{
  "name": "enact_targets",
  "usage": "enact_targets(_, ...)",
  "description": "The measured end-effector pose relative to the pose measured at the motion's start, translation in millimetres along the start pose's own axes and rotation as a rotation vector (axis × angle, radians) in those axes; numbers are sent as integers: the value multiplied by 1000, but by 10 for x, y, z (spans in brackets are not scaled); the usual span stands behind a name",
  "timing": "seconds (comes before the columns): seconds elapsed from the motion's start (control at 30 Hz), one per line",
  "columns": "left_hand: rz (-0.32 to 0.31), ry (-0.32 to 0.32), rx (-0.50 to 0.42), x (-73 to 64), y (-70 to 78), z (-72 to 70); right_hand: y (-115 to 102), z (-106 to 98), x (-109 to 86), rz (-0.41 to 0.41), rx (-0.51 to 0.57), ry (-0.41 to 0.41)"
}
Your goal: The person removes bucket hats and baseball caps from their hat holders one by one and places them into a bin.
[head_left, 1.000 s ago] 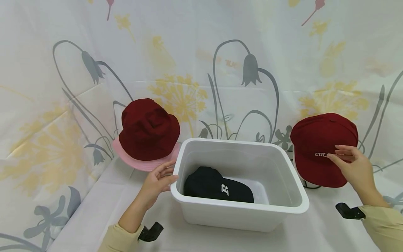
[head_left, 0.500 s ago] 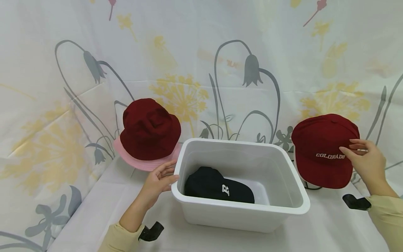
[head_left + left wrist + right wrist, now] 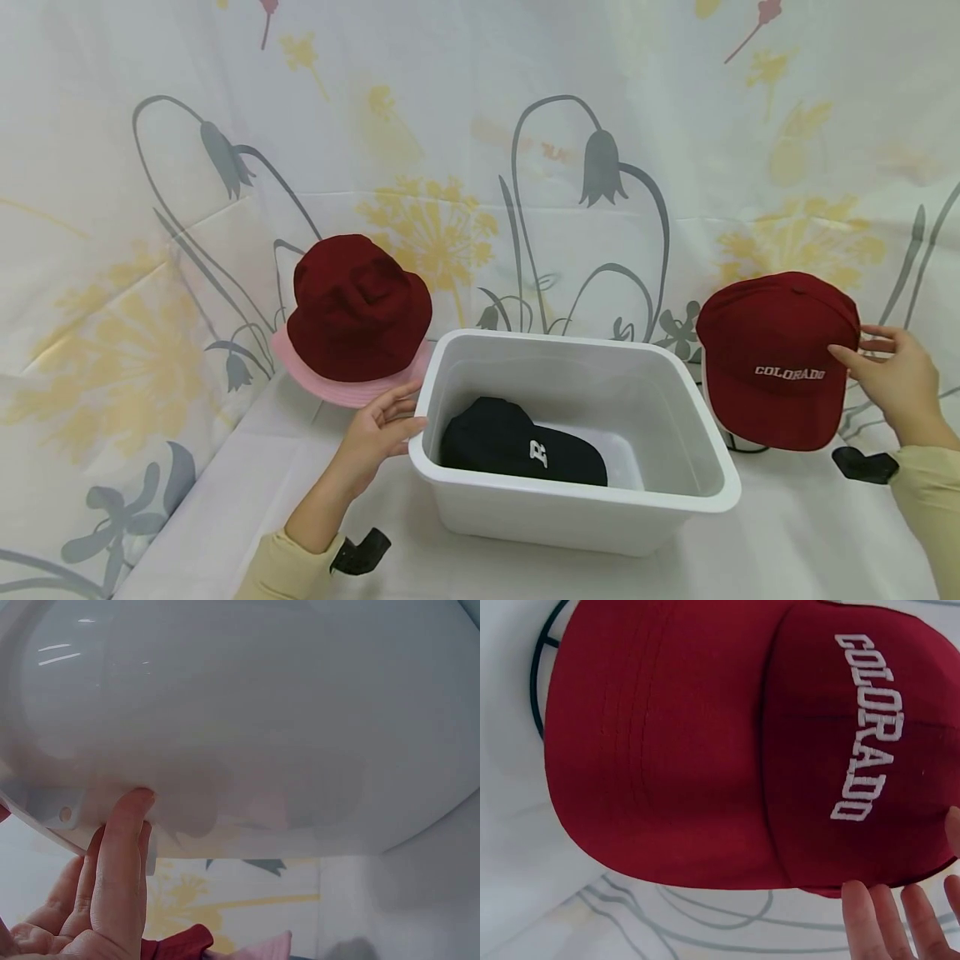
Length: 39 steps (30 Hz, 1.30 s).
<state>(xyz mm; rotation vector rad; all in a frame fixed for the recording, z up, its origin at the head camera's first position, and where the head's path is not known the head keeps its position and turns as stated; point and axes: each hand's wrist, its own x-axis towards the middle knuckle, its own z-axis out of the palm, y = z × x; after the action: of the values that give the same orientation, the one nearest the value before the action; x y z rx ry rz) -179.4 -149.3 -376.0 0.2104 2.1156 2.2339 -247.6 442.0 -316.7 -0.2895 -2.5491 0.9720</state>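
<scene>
My left hand (image 3: pixel 375 429) is at the left end of a white plastic tub (image 3: pixel 540 512), thumb at the rim and fingers (image 3: pixel 124 862) against the outer wall below it. Inside the tub lies a black baseball cap (image 3: pixel 517 446) with a white letter. At the right, my right hand (image 3: pixel 896 375) is beside a dark red cap (image 3: pixel 776 325) lettered COLORADO. Its thumb overlaps the cap's front, while the other fingers (image 3: pixel 862 915) are spread at the side edge.
To the tub's left, a dark red bucket hat (image 3: pixel 356 308) sits above the brim of a pink hat (image 3: pixel 322 387). Black wire (image 3: pixel 538 682) shows beneath the red cap. A floral-printed cloth (image 3: pixel 450 150) hangs behind.
My right hand has moved right across the front of the red cap to its side edge, uncovering the lettering. My left hand has stayed at the tub's rim.
</scene>
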Motion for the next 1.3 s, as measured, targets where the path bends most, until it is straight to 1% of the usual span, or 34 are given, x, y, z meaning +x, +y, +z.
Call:
enact_targets(0.1, -3, -4, -6, 2, -5, 1, 42, -21, 42, -2, 3, -49)
enact_targets(0.23, -5, -7, -10, 6, -7, 2, 89, -29, 94, -9, 42, -133)
enact_targets(0.3, -7, -6, -10, 9, -6, 2, 117, -30, 114, -11, 79, -168)
enact_targets(0.4, -4, -4, -7, 11, -2, -2, 150, -21, 151, -5, 167, -183)
enact_targets(0.47, -1, -2, -6, 13, -1, -5, 165, -19, 168, 4, 222, -183)
enact_targets(0.53, -1, -2, -9, 12, -2, -8, 173, -12, 182, 16, 249, -172)
enact_targets(0.77, -7, -1, -9, 4, -11, -9, 137, 19, 189, 50, 261, -108)
enact_targets(1.0, -3, 0, -10, 3, -16, -12, 82, 13, 178, 113, 304, -52)
enact_targets(1.1, -2, -3, -12, 3, -15, -12, 47, -11, 169, 119, 325, -44)
enact_targets(1.23, 1, -5, -8, 3, -14, -13, 12, -56, 157, 118, 380, -47)
enact_targets(1.3, 2, -5, -5, 3, -14, -14, 0, -70, 157, 118, 386, -44)
